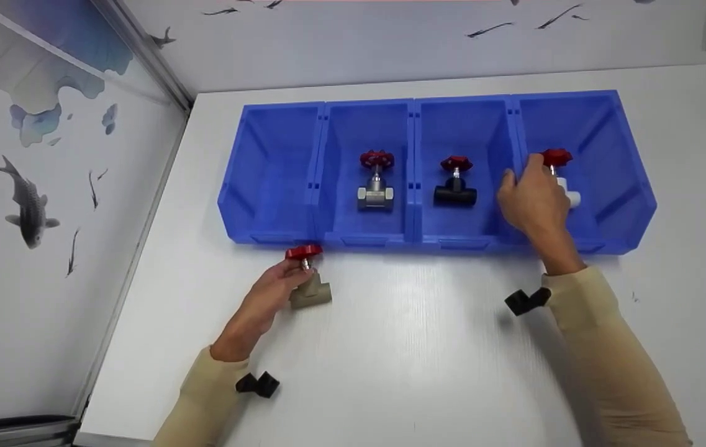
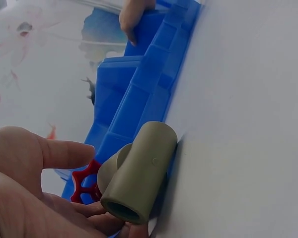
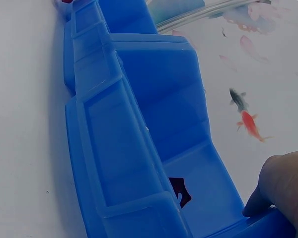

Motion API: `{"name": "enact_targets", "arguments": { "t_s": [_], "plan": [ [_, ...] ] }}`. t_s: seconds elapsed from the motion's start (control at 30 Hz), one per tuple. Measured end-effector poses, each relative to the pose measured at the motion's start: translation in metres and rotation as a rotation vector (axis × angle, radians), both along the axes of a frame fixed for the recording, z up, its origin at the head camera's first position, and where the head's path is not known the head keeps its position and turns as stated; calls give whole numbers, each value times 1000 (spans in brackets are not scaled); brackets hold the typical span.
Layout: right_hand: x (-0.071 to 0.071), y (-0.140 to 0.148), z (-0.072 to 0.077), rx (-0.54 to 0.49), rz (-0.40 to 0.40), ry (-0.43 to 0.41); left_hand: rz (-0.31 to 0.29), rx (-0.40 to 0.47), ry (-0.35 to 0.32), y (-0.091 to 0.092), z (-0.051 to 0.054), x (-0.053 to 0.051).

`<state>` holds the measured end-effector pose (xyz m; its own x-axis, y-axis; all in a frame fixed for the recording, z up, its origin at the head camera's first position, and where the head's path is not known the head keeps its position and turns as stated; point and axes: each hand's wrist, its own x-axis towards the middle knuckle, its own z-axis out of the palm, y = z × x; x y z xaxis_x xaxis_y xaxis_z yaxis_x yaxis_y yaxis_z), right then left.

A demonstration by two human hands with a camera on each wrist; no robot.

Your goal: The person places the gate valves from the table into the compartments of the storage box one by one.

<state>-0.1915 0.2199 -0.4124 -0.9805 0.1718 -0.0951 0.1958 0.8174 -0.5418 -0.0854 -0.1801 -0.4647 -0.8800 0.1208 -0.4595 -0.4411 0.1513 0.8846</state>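
My left hand (image 1: 271,288) grips a tan handwheel valve (image 1: 311,295) by its upper part, just below the red handwheel. In the left wrist view, the open pipe end of this tan valve (image 2: 141,171) faces the camera. My right hand (image 1: 536,195) reaches over the divider into the rightmost bin, beside a white valve (image 1: 570,194) with a red handwheel. The thumb stands apart from the index finger; the other fingertips are hidden, so a hold on the white valve cannot be confirmed. In the right wrist view, the right hand (image 3: 285,188) is at the bin's blue rim.
Four-sided blue bins (image 1: 272,234) stand in a row along the back of the white table (image 1: 402,347). A metal valve (image 1: 375,195) stands in one middle bin, a black valve (image 1: 455,194) in the other. A patterned wall panel (image 1: 79,186) rises at the left.
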Motion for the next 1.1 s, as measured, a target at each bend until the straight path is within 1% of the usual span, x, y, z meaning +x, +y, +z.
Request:
{"name": "enact_targets", "arguments": {
  "t_s": [0.23,0.53,0.8,1.1],
  "plan": [
    [0,-1,-1,-6,0,12,32,6,-3,0,2,0],
    [0,-1,0,-5,-1,3,14,19,25,-1,2,-1],
    [0,0,0,-13,1,-1,23,1,34,-3,2,-1],
    [0,0,0,-4,1,-8,-2,24,57,-5,2,-2]
  ]
}}
